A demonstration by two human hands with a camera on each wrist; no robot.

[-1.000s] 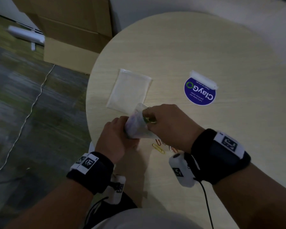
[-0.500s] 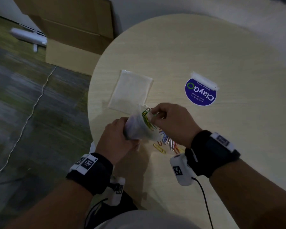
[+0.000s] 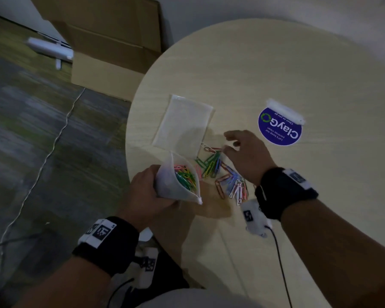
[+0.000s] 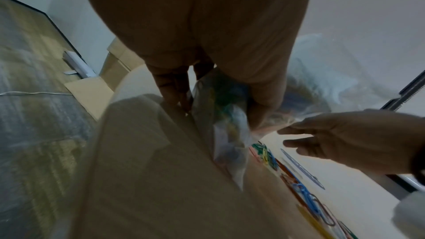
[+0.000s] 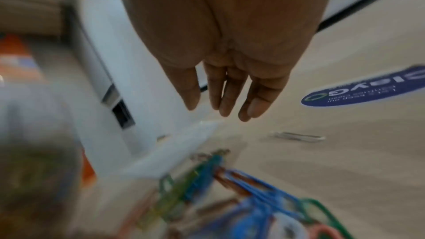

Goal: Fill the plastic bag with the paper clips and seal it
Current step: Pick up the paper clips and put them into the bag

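My left hand grips a clear plastic bag at the near left edge of the round table; its mouth gapes toward the right and coloured paper clips lie inside. The left wrist view shows the bag squeezed between my fingers. A pile of loose coloured paper clips lies on the table just right of the bag. My right hand hovers over the far end of that pile, fingers straight and holding nothing.
A second flat clear bag lies on the table beyond the pile. A round blue sticker is stuck to the right of it. Cardboard boxes stand on the floor past the table's left edge, and a cable runs across the floor.
My right hand has left the mouth of the bag, where it was putting clips in, and moved right and away over the loose pile, now with nothing in it. The left hand still holds the bag.
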